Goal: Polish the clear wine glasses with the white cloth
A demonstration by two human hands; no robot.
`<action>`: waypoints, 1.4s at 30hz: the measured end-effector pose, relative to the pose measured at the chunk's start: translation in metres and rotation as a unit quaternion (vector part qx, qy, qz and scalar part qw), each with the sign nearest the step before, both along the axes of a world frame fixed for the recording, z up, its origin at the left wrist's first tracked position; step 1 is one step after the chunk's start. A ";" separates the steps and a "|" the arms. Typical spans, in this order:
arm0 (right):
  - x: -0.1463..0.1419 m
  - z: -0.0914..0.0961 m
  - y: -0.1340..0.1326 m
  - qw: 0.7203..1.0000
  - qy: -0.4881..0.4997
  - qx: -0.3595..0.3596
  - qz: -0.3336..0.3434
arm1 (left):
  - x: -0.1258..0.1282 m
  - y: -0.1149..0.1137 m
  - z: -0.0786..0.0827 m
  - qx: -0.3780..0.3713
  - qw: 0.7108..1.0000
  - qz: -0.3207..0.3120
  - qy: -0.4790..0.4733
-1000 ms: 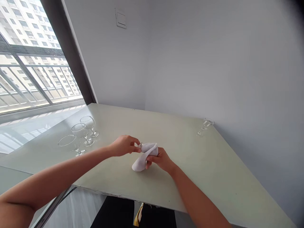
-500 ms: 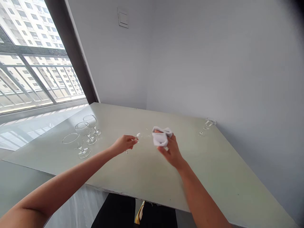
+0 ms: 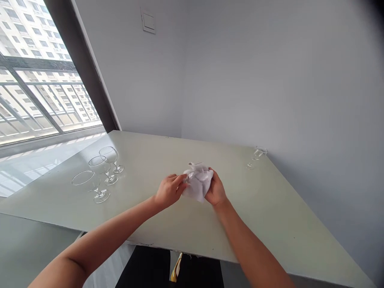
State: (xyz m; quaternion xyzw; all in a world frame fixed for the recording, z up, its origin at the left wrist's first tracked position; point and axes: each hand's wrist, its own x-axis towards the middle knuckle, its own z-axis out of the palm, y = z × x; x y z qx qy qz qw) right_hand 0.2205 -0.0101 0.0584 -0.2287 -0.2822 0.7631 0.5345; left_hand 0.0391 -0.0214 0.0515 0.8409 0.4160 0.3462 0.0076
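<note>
The left hand [image 3: 169, 191] pinches what seems the stem of a glass [image 3: 187, 180], lying sideways with its bowl toward the right hand [image 3: 215, 190], which clasps a white cloth [image 3: 197, 185] around it.

Glasses [image 3: 103, 167] left; open tabletop [image 3: 270, 208] right.

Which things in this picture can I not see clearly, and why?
Head view, held glass: mostly wrapped in the white cloth between left hand and right hand; its shape is hidden.
Head view, far glass: too small to tell its pose.
Head view, yellow object below: cut off by the table edge.
</note>
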 end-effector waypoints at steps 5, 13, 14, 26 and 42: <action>-0.034 -0.011 -0.014 0.998 0.003 0.033 -0.047 | 0.035 0.016 0.003 -0.046 0.982 0.111 -0.149; -0.022 -0.012 -0.012 0.987 -0.124 0.066 -0.079 | 0.061 -0.004 0.003 -0.116 0.964 0.019 -0.240; -0.019 -0.013 -0.010 0.988 -0.124 0.050 -0.077 | 0.058 -0.003 0.003 -0.173 0.944 -0.006 -0.280; -0.011 -0.018 -0.009 0.953 -0.233 0.107 0.161 | 0.012 0.022 0.009 -0.491 0.709 -0.156 -0.480; -0.010 -0.008 -0.016 0.929 -0.181 0.137 0.291 | 0.005 0.010 0.019 -0.470 0.715 -0.233 -0.462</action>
